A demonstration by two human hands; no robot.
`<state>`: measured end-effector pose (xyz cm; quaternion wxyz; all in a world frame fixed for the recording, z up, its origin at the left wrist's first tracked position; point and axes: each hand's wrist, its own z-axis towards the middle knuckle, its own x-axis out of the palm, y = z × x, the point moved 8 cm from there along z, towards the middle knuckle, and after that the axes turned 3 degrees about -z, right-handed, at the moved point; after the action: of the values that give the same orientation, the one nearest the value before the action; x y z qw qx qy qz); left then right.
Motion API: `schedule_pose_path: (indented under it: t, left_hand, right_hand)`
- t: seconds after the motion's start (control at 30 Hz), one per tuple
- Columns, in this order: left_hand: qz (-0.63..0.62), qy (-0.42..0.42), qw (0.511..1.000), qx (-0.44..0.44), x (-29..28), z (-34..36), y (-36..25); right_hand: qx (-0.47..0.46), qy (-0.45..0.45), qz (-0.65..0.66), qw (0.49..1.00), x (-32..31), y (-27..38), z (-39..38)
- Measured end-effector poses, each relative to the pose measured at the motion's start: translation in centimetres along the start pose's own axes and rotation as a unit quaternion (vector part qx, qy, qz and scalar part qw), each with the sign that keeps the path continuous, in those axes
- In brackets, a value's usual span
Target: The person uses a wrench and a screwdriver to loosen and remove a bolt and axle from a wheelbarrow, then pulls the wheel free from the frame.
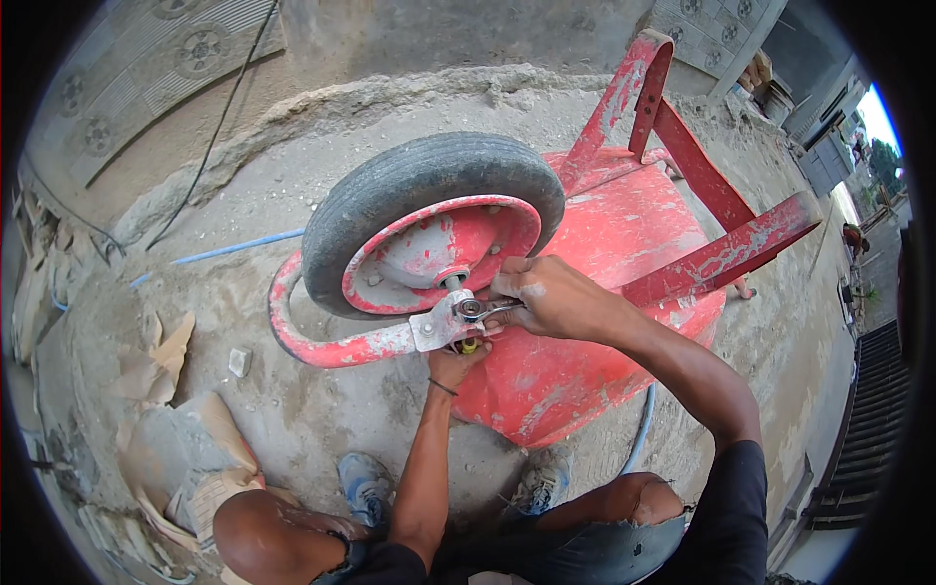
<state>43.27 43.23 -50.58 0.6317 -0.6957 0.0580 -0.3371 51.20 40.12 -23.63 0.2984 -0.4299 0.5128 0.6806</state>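
Note:
A red wheelbarrow [595, 234] with worn paint lies upside down, its black-tyred wheel [429, 195] raised on top. My right hand [561, 300] is closed around a metal wrench [499, 306]. The wrench's ring end sits over a bolt at the axle bracket [429, 330], beside the wheel hub. Under that bracket, my left hand [456, 367] has its fingers closed near a small yellow and dark piece [469, 345]. Most of what it grips is hidden by the bracket and fingers. A curved red tube [327, 351] runs from the bracket around the wheel's front.
Red metal legs [721, 253] stick up on the right. Torn paper sacks [185, 448] and a small stone [240, 363] lie at the left. A blue hose [234, 248] passes behind the wheel. A rough concrete wall [390, 49] borders the far side.

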Motion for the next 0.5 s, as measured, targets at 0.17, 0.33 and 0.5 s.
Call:
schedule_pose_path:
  t: [0.17, 0.33, 0.5]
  left_hand:
    - [0.026, 0.005, 1.0, 0.008, 0.8, -0.1, -1.1]
    - [-0.035, 0.007, 0.999, -0.011, 0.8, -0.1, -0.5]
    - [-0.001, 0.001, 1.0, -0.006, -0.1, -0.3, -0.3]
  right_hand:
    - [-0.028, 0.006, -0.021, 0.999, 0.4, 0.2, -0.4]
    - [0.038, 0.011, -0.019, 0.999, 0.2, -0.3, -0.6]
    - [0.002, 0.018, -0.042, 0.999, 0.5, 1.0, 0.0]
